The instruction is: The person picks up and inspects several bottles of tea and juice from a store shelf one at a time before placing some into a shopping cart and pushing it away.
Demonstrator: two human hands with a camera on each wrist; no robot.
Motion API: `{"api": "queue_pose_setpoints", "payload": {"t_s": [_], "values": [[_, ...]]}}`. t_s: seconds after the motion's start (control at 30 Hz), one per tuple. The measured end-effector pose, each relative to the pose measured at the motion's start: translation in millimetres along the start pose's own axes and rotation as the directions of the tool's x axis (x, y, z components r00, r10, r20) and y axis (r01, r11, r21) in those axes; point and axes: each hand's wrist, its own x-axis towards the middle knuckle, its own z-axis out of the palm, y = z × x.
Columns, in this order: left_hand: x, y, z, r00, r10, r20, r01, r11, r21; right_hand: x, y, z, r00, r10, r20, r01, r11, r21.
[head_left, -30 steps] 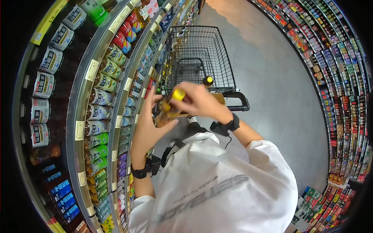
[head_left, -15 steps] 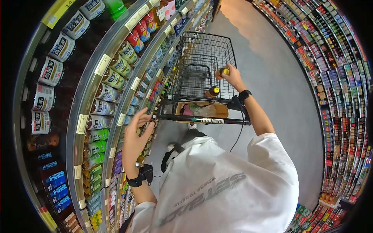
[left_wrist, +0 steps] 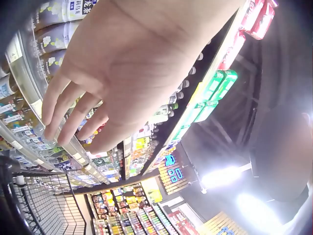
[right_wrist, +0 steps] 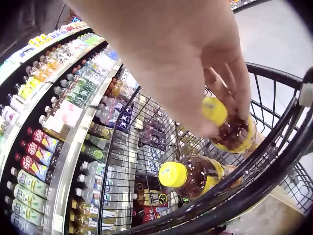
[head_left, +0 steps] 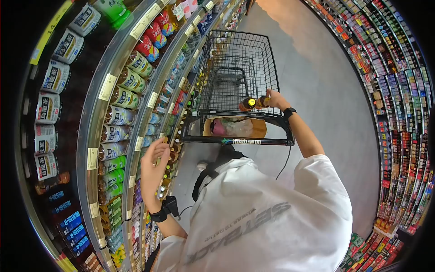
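Observation:
My right hand [head_left: 277, 99] is inside the near right corner of the shopping cart [head_left: 240, 32]. Its fingers and thumb grip the upper part of a yellow-capped bottle of dark brown drink [right_wrist: 234, 133]. Beside it in the basket stands a second, similar yellow-capped bottle [right_wrist: 194, 177], close to the handle-side rim. My left hand [head_left: 154, 163] holds nothing; its relaxed fingers are raised near the drink shelves on the left. In the left wrist view the back of that hand [left_wrist: 132, 68] overlaps the shelf fronts.
Shelves of bottled drinks [head_left: 120, 115] run along the left, close to the cart. Under the cart handle [head_left: 213, 140] sits a cardboard box [head_left: 259, 128] holding a pink item and clear plastic. Grey floor [head_left: 326, 113] lies to the right, with more stocked shelves [head_left: 398, 136] beyond.
The left hand has let go of the bottle and drawn back toward the shelves. The right hand has carried the bottle over the basket, then lowered it beside the other bottle.

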Motion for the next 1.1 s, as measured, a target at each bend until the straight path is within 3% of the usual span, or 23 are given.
{"api": "queue_pose_setpoints", "payload": {"t_s": [0.13, 0.37, 0.47, 0.57, 0.7, 0.83, 0.97, 1.1], "values": [[6, 4, 7, 1.000, 0.015, 0.026, -0.015, 1.000, 0.009, -9, 3, 9, 0.998, -0.061, 0.017, 0.061, 0.998, -0.014], [8, 5, 10, 0.998, -0.007, 0.063, 0.008, 1.000, -0.010, -19, -29, -12, 0.974, 0.047, 0.221, 0.000, 0.979, -0.206], [7, 6, 9, 0.998, -0.015, 0.059, 0.016, 1.000, -0.019, -11, -27, 0, 0.992, -0.124, -0.001, 0.122, 0.974, -0.192], [4, 6, 7, 0.998, -0.008, 0.058, 0.009, 1.000, -0.010, -7, -50, 8, 0.946, -0.321, -0.051, 0.318, 0.946, -0.065], [0, 5, 3, 0.999, -0.002, 0.046, 0.002, 1.000, -0.014, -23, -88, 7, 0.962, -0.253, 0.106, 0.259, 0.964, -0.055], [-6, 6, -3, 0.999, 0.016, 0.034, -0.016, 1.000, -0.009, -11, -94, 13, 0.965, -0.228, 0.127, 0.243, 0.961, -0.128], [-12, 6, -7, 0.998, 0.065, -0.011, -0.065, 0.998, 0.004, -3, -80, 16, 0.920, -0.392, -0.013, 0.385, 0.908, -0.168], [-8, 7, -5, 0.992, 0.126, -0.015, -0.126, 0.992, 0.013, -48, -123, -27, 0.911, -0.382, -0.154, 0.368, 0.923, -0.113]]}}
